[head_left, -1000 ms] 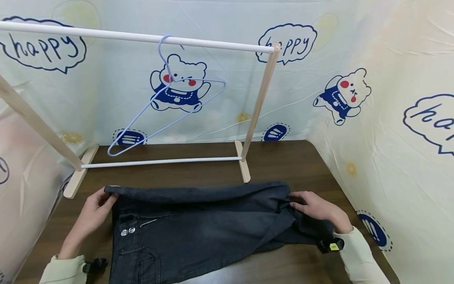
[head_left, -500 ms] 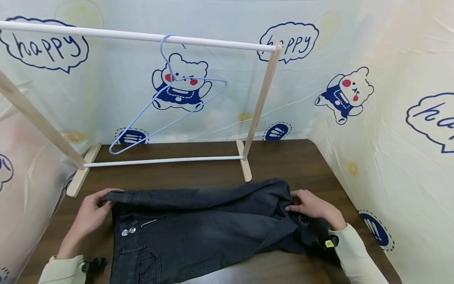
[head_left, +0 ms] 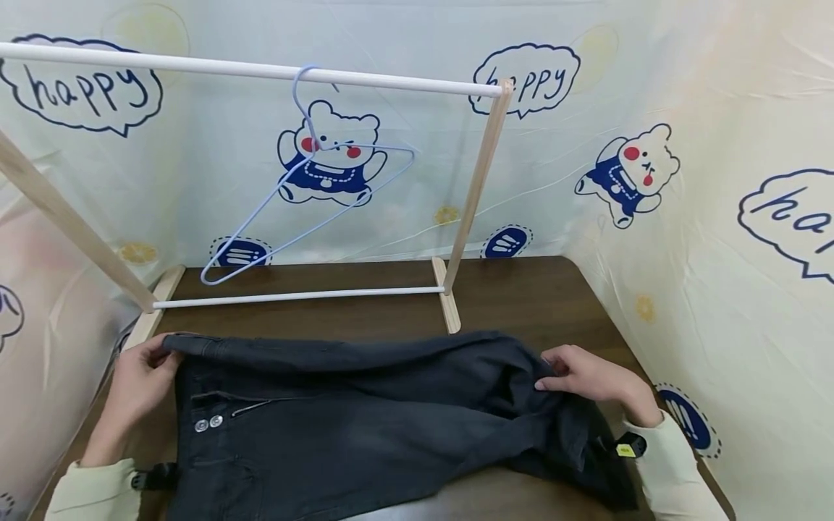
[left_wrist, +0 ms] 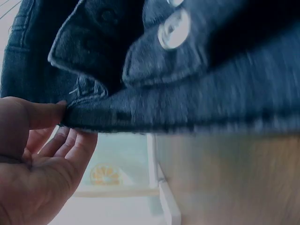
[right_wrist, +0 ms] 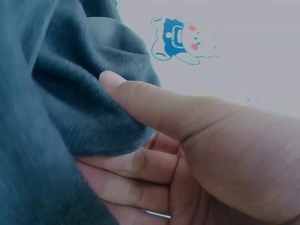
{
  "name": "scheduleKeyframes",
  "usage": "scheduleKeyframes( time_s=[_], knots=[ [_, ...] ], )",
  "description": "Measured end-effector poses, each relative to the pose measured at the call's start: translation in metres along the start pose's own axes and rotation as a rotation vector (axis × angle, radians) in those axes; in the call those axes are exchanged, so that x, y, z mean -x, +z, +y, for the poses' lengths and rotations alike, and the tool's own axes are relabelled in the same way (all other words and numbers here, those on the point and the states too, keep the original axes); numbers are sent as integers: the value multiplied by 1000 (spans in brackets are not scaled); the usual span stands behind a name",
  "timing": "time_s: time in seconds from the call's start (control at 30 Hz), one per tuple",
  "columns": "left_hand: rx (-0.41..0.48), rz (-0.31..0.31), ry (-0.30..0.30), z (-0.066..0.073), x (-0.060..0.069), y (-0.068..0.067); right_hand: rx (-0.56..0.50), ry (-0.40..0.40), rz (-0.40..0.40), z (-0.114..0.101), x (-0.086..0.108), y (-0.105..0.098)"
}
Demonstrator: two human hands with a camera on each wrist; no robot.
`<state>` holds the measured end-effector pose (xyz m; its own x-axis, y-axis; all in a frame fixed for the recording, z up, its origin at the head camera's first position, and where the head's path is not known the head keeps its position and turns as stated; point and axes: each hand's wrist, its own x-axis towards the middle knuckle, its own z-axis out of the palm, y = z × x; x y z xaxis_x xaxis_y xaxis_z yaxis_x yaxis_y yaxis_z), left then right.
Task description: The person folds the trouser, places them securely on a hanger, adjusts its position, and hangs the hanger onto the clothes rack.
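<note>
– One pair of dark trousers (head_left: 365,427) we're watching; where is it lying?
– Across the table's (head_left: 365,318) nearer half, its waistband (head_left: 195,452) facing the left edge.
– And the grips?
– Both clamped, we're noting: left hand (head_left: 140,376) is pinching the waistband's far corner, right hand (head_left: 583,373) is pinching leg cloth (head_left: 517,427). Rack (head_left: 477,184) is standing near the far edge.

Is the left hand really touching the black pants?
Touching. The left wrist view shows it: the left hand pinches the edge of the black pants with its fingers.
</note>
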<state>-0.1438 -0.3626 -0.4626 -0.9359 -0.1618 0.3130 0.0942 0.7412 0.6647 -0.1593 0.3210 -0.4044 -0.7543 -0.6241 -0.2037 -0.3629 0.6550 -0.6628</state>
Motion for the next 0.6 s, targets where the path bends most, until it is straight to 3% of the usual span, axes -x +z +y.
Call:
scheduleKeyframes(
  time_s=[0.17, 0.37, 0.6],
  knots=[
    [37, 49, -42, -6, 3, -11, -23, 30, 48, -4, 2, -10],
    [164, 81, -95, -14, 9, -26, 43, 17, 217, -5, 8, -29],
    [122, 68, -122, -19, 11, -29, 155, -29, 359, -4, -4, -33]
  ],
)
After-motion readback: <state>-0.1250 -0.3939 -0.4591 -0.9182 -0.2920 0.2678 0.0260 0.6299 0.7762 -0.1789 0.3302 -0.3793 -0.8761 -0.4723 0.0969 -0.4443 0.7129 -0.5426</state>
